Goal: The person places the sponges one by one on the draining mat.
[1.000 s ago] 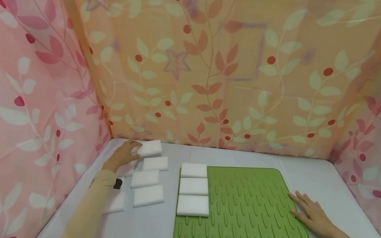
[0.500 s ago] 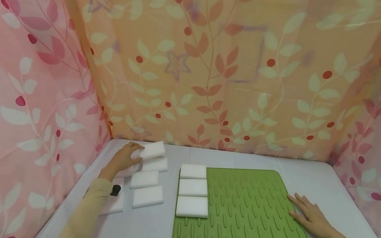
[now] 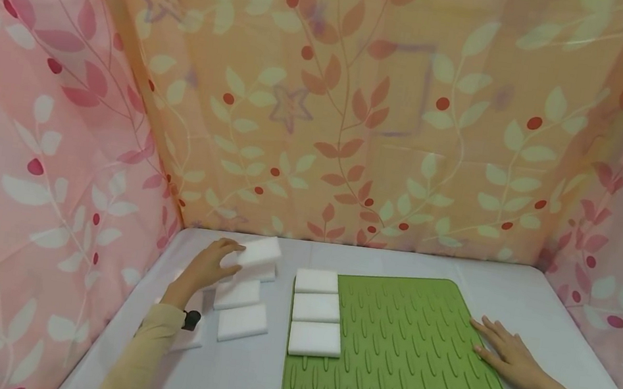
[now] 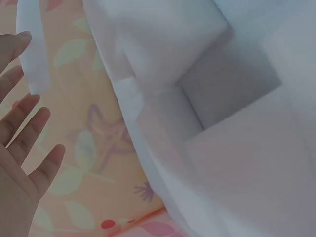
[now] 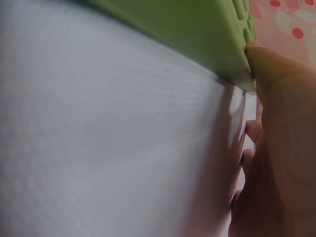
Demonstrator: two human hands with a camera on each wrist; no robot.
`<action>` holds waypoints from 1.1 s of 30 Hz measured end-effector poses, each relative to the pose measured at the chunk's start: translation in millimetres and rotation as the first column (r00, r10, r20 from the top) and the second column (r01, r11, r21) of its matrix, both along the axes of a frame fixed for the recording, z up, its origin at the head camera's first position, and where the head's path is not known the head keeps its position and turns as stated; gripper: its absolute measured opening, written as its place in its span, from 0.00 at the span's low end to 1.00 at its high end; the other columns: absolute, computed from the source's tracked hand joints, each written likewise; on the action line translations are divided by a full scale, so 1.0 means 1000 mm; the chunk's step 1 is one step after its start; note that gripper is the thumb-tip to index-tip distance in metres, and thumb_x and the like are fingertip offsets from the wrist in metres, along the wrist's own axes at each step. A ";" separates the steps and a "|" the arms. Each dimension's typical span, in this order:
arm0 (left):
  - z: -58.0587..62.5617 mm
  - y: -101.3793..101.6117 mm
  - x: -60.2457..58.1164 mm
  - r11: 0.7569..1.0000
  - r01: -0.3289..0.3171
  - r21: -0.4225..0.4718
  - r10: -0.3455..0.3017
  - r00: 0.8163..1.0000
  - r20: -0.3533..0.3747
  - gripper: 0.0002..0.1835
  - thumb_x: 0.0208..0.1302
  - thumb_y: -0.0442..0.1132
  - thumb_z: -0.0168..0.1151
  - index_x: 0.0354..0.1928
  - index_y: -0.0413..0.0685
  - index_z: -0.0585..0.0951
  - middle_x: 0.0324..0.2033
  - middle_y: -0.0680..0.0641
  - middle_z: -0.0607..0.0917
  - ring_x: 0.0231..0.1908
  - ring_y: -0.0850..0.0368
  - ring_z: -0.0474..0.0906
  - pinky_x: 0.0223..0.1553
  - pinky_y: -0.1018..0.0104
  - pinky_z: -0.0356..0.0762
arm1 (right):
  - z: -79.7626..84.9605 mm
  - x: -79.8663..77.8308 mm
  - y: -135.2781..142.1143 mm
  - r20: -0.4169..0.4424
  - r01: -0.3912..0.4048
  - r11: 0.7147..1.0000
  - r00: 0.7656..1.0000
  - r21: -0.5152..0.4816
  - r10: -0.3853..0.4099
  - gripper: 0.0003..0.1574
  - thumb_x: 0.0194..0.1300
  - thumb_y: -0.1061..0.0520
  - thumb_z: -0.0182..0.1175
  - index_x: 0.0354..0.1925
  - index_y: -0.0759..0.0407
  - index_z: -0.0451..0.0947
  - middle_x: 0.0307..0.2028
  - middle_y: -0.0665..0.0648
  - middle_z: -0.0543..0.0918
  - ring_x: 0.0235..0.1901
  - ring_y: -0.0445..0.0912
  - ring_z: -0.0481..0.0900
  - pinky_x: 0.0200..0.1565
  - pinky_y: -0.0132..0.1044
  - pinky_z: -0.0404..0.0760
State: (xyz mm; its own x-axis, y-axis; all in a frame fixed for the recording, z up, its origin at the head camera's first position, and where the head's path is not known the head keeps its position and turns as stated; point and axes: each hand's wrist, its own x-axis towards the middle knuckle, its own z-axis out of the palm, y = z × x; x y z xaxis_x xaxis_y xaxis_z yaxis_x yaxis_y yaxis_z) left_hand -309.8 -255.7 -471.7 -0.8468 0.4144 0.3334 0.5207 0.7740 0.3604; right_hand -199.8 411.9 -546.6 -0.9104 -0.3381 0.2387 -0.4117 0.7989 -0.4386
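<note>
My left hand (image 3: 208, 268) pinches a white sponge (image 3: 260, 252) between thumb and fingers at the table's far left. In the left wrist view this sponge (image 4: 35, 59) shows edge-on, raised in the fingers. It overlaps another white sponge (image 3: 267, 273) in the head view. Three white sponges (image 3: 317, 307) lie in a column along the left side of a green ridged mat (image 3: 407, 361). On the mat's right edge rests my right hand (image 3: 511, 357), fingers straight and spread. The right wrist view has its thumb (image 5: 276, 64) against the mat's rim.
More sponges lie loose left of the mat, among them a middle sponge (image 3: 238, 294) and a nearer sponge (image 3: 243, 322). Another sponge (image 3: 188, 341) is partly behind the left wrist. Patterned curtains (image 3: 340, 159) stand around the white table (image 3: 249, 385).
The left hand has moved slightly to the right with its sponge, which now covers more of the sponge behind it. My right hand keeps its place on the mat.
</note>
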 end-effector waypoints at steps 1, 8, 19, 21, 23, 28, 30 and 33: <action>0.001 0.001 0.001 1.000 0.004 0.005 -0.004 1.000 0.002 0.24 0.57 0.43 0.66 0.56 0.47 0.76 0.54 0.41 0.74 0.56 0.42 0.69 0.55 0.44 0.67 | 0.000 0.000 0.000 -0.001 0.000 1.000 1.000 0.000 0.000 0.34 0.66 0.52 0.54 0.67 0.56 0.59 0.64 0.75 0.59 0.63 0.75 0.50 0.59 0.71 0.33; 0.003 0.011 0.010 1.000 0.030 -0.007 -0.030 1.000 -0.004 0.25 0.57 0.45 0.66 0.57 0.48 0.76 0.55 0.42 0.74 0.55 0.43 0.69 0.53 0.44 0.69 | 0.002 0.000 0.000 -0.001 -0.001 1.000 1.000 0.003 0.001 0.34 0.66 0.52 0.54 0.68 0.55 0.59 0.64 0.75 0.59 0.63 0.74 0.50 0.58 0.72 0.34; 0.004 0.030 0.023 0.996 0.086 -0.033 -0.088 0.995 -0.037 0.25 0.57 0.47 0.66 0.57 0.51 0.76 0.54 0.44 0.75 0.55 0.44 0.70 0.51 0.43 0.69 | -0.001 -0.001 0.002 0.003 0.006 1.000 1.000 0.011 -0.006 0.34 0.66 0.51 0.54 0.68 0.55 0.59 0.64 0.75 0.59 0.62 0.75 0.51 0.57 0.73 0.36; 0.005 0.034 0.025 0.994 0.102 -0.036 -0.103 0.994 -0.039 0.25 0.57 0.47 0.65 0.57 0.51 0.76 0.54 0.45 0.75 0.55 0.45 0.70 0.52 0.44 0.70 | -0.001 -0.001 0.002 0.008 0.007 1.000 1.000 0.009 -0.007 0.34 0.66 0.51 0.54 0.68 0.55 0.59 0.64 0.75 0.59 0.62 0.75 0.50 0.57 0.73 0.35; 0.005 0.038 0.029 0.993 0.114 -0.037 -0.116 0.993 -0.033 0.25 0.57 0.48 0.65 0.58 0.52 0.76 0.55 0.45 0.75 0.55 0.45 0.70 0.52 0.44 0.69 | -0.001 -0.001 0.002 0.013 0.007 1.000 1.000 0.008 -0.007 0.34 0.66 0.51 0.54 0.68 0.55 0.59 0.64 0.75 0.59 0.62 0.75 0.50 0.57 0.73 0.34; 0.006 0.048 0.036 0.990 0.129 -0.051 -0.130 0.991 -0.020 0.25 0.57 0.49 0.65 0.58 0.55 0.75 0.55 0.48 0.75 0.56 0.47 0.70 0.53 0.44 0.68 | -0.001 0.000 0.002 0.017 0.007 1.000 1.000 0.007 -0.007 0.34 0.67 0.51 0.53 0.68 0.54 0.58 0.64 0.74 0.58 0.63 0.74 0.49 0.58 0.72 0.33; 0.006 0.052 0.038 0.989 0.140 -0.051 -0.142 0.990 -0.023 0.25 0.57 0.49 0.65 0.58 0.56 0.76 0.55 0.48 0.75 0.56 0.47 0.71 0.53 0.44 0.69 | -0.001 -0.001 0.002 0.017 0.007 1.000 1.000 0.010 -0.008 0.34 0.67 0.51 0.53 0.68 0.54 0.58 0.64 0.75 0.58 0.64 0.73 0.48 0.59 0.71 0.32; 0.006 0.058 0.042 0.986 0.159 -0.047 -0.160 0.987 -0.027 0.25 0.56 0.49 0.66 0.57 0.56 0.76 0.55 0.48 0.75 0.55 0.48 0.71 0.53 0.46 0.70 | -0.001 -0.001 0.002 0.012 0.009 1.000 1.000 0.011 -0.009 0.34 0.67 0.50 0.53 0.69 0.54 0.57 0.64 0.75 0.58 0.65 0.72 0.47 0.59 0.70 0.31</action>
